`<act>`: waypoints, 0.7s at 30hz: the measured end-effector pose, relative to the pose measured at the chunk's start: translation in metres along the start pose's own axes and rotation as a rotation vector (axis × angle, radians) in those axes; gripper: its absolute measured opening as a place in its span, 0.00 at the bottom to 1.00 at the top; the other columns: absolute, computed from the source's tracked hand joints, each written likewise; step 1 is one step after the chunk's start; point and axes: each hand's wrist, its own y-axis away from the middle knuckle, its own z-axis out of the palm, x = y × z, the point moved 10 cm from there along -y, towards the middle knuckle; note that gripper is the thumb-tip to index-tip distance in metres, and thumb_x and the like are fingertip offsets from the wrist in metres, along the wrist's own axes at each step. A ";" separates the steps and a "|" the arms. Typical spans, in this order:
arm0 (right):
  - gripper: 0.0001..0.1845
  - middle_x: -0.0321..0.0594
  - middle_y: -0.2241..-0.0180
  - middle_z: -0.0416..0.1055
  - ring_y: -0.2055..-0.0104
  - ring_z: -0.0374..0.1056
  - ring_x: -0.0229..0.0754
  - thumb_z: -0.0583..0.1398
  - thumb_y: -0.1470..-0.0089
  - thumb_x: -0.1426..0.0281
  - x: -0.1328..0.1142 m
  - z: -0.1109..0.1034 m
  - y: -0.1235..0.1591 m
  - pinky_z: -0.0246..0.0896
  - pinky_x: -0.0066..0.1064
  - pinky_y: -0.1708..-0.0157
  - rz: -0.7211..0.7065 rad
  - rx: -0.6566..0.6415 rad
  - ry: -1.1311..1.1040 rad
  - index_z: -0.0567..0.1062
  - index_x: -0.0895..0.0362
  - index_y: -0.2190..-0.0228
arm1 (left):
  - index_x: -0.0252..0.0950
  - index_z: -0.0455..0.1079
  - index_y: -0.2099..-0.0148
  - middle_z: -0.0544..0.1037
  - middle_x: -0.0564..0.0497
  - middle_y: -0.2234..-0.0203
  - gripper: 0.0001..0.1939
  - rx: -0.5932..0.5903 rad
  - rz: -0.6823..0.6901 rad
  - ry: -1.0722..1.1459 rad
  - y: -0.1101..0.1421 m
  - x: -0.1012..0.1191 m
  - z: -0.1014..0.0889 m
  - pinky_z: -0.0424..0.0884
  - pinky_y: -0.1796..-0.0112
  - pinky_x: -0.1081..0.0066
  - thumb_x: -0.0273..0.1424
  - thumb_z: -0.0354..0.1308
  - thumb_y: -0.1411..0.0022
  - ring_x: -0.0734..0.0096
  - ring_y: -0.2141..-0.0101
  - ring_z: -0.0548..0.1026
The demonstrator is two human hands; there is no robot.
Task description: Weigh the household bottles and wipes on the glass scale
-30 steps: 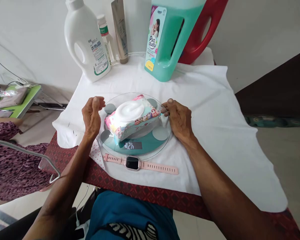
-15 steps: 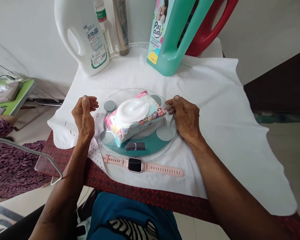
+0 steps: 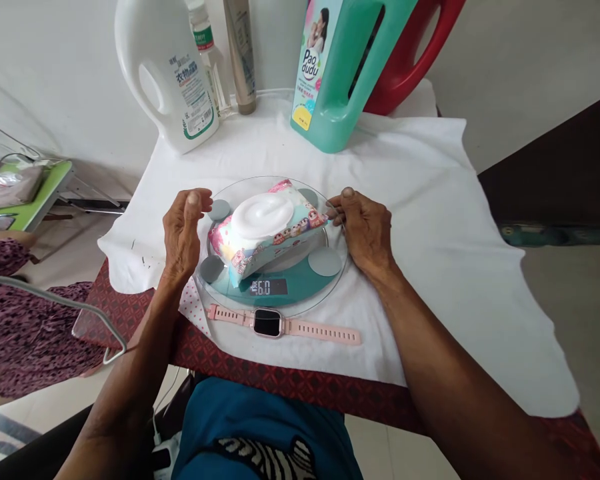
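A round glass scale (image 3: 260,300) lies on the white cloth. Its display reads something like 6.0, with small marks beside it. On top of it sits a pack of wet wipes (image 3: 260,250) with a white lid, set at a slant. My left hand (image 3: 184,230) is at the scale's left rim, thumb up and fingers loosely bent, holding nothing. At the right rim is my right hand (image 3: 367,230), thumb raised and fingertips at the glass edge, partly seen through it. Whether they press on it I cannot tell. A pink smartwatch (image 3: 268,323) lies flat in front of the scale.
At the back stand a white detergent jug (image 3: 167,80), a clear bottle (image 3: 213,63), a beige tube (image 3: 241,60), a green jug (image 3: 337,100) and a red jug (image 3: 405,77). A white wire (image 3: 80,303) crosses the left side. Another person's patterned clothing (image 3: 45,327) shows there.
The display went from a partial bracket-like mark to digits. My left hand moved right, up to the scale's rim. My right hand stayed at the right rim; the view shifted slightly.
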 end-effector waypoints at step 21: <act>0.38 0.43 0.70 0.80 0.69 0.73 0.47 0.49 0.35 0.34 -0.005 0.002 -0.001 0.67 0.40 0.62 0.004 -0.063 0.007 0.79 0.52 0.67 | 0.41 0.65 0.32 0.78 0.37 0.39 0.40 -0.416 0.139 -0.449 0.032 0.053 0.053 0.79 0.45 0.42 0.40 0.73 0.43 0.40 0.41 0.79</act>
